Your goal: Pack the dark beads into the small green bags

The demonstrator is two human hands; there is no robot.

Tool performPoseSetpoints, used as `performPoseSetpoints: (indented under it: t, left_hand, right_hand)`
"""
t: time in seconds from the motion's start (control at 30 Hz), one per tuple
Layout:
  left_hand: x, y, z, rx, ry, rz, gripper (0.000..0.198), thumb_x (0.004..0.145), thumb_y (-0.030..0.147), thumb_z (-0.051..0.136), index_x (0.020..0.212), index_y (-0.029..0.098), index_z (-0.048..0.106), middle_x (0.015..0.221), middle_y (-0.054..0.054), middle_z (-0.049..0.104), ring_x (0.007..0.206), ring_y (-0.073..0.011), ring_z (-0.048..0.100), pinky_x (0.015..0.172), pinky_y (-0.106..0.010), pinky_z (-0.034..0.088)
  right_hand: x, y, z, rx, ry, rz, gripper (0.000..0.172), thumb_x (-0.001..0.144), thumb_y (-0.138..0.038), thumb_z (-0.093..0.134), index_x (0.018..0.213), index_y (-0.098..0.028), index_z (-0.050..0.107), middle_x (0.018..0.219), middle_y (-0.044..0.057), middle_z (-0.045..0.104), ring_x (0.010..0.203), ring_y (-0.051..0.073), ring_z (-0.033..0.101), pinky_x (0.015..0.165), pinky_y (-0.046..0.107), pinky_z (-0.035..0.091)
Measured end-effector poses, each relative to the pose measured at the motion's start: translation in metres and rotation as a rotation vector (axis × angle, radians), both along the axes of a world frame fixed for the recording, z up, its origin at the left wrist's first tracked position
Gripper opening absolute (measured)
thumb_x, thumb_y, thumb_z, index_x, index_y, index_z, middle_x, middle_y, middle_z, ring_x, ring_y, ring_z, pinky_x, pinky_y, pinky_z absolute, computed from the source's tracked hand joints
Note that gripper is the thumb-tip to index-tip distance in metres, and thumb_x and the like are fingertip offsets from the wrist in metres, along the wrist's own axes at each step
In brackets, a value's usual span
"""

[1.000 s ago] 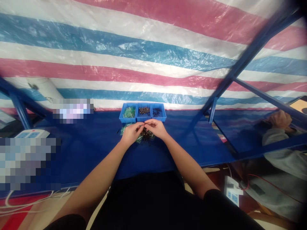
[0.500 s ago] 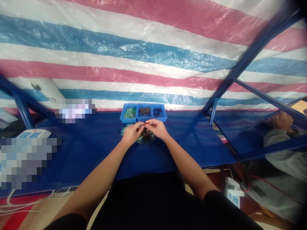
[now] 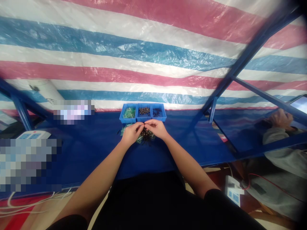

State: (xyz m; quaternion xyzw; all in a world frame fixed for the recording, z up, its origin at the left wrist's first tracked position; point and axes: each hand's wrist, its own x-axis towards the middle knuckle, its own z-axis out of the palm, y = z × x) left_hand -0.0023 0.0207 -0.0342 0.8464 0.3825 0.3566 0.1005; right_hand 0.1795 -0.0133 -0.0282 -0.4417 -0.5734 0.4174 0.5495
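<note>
My left hand (image 3: 131,133) and my right hand (image 3: 157,127) meet fingertip to fingertip, both pinched closed. Whatever sits between the fingers is too small to make out. Just beneath them lies a pile of small dark and brassy parts (image 3: 146,136), with clear greenish plastic bags (image 3: 139,139) around it. Beyond the hands stand three joined blue bins: the left bin (image 3: 124,120) has green pieces, the middle bin (image 3: 143,119) small metallic-tipped parts, and the right bin (image 3: 159,119) thin dark pieces.
The blue table (image 3: 96,143) runs under a striped plastic sheet (image 3: 144,54). Blue metal frame bars (image 3: 212,110) rise at both sides. A white power strip (image 3: 33,134) lies at left, another power strip (image 3: 233,191) hangs low at right. At far right, a person in a grey sleeve (image 3: 278,140) works.
Both hands stay over the pile with fingertips together; only slight finger movement shows. The whole view has shifted a little. A bright screen shows more at the far right edge.
</note>
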Motion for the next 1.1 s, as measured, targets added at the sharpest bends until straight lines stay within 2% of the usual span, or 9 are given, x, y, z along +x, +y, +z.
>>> performPoseSetpoints:
  t: [0.17,0.33,0.5,0.67,0.77,0.97,1.1]
  left_hand:
    - [0.0013,0.0008,-0.0017,0.001,-0.030,0.011,0.031,0.092,0.043,0.049,0.107,0.022,0.064,0.070,0.001,0.065,0.060,-0.0109,0.059,0.060,-0.020,0.043]
    - [0.0004,0.0020,-0.0026,-0.020,-0.017,-0.010,0.029,0.093,0.042,0.046,0.101,0.021,0.065,0.075,-0.001,0.068,0.062,-0.0119,0.060,0.060,-0.021,0.043]
    - [-0.0001,0.0015,-0.0022,-0.050,-0.017,-0.039,0.029,0.095,0.040,0.044,0.103,0.022,0.064,0.081,-0.001,0.069,0.066,-0.0129,0.062,0.064,-0.022,0.044]
    - [0.0007,0.0014,-0.0030,-0.054,-0.035,-0.002,0.031,0.092,0.043,0.048,0.111,0.022,0.061,0.070,0.002,0.064,0.059,-0.0115,0.058,0.060,-0.021,0.043]
    - [0.0010,0.0019,-0.0035,-0.037,-0.033,0.001,0.029,0.092,0.042,0.049,0.107,0.022,0.063,0.067,0.002,0.062,0.058,-0.0110,0.057,0.060,-0.021,0.043]
    - [0.0001,0.0020,-0.0012,-0.043,-0.008,-0.030,0.028,0.094,0.040,0.045,0.101,0.022,0.065,0.082,-0.001,0.069,0.067,-0.0125,0.062,0.064,-0.022,0.044]
    - [0.0003,0.0013,-0.0013,-0.058,-0.016,-0.019,0.027,0.094,0.041,0.046,0.102,0.023,0.065,0.080,0.001,0.069,0.065,-0.0114,0.062,0.063,-0.021,0.044]
  right_hand:
    - [0.0013,0.0006,-0.0005,-0.008,-0.026,-0.012,0.037,0.073,-0.044,0.070,0.097,-0.016,0.070,0.078,0.005,0.070,0.068,0.015,0.065,0.070,0.030,0.054]
    - [0.0013,-0.0004,0.0005,0.001,-0.077,-0.020,0.035,0.075,-0.044,0.069,0.097,-0.017,0.070,0.077,0.005,0.070,0.064,0.014,0.062,0.065,0.028,0.053]
    - [0.0009,-0.0017,0.0018,0.008,-0.074,-0.016,0.035,0.075,-0.043,0.068,0.098,-0.017,0.070,0.077,0.004,0.069,0.064,0.014,0.062,0.066,0.028,0.053]
    - [0.0022,0.0013,-0.0027,-0.006,-0.070,-0.038,0.033,0.075,-0.042,0.068,0.097,-0.016,0.071,0.076,0.004,0.069,0.065,0.014,0.062,0.066,0.028,0.053]
    - [0.0025,0.0027,-0.0048,-0.008,-0.054,-0.026,0.033,0.075,-0.041,0.068,0.097,-0.016,0.070,0.076,0.004,0.069,0.065,0.014,0.062,0.065,0.028,0.053]
    - [0.0014,-0.0007,0.0005,0.002,-0.046,-0.011,0.034,0.074,-0.038,0.070,0.098,-0.015,0.071,0.077,0.005,0.069,0.066,0.014,0.063,0.066,0.028,0.052]
    - [0.0013,-0.0006,0.0011,-0.001,-0.036,-0.017,0.035,0.073,-0.040,0.070,0.099,-0.015,0.071,0.079,0.005,0.070,0.067,0.014,0.063,0.067,0.028,0.053]
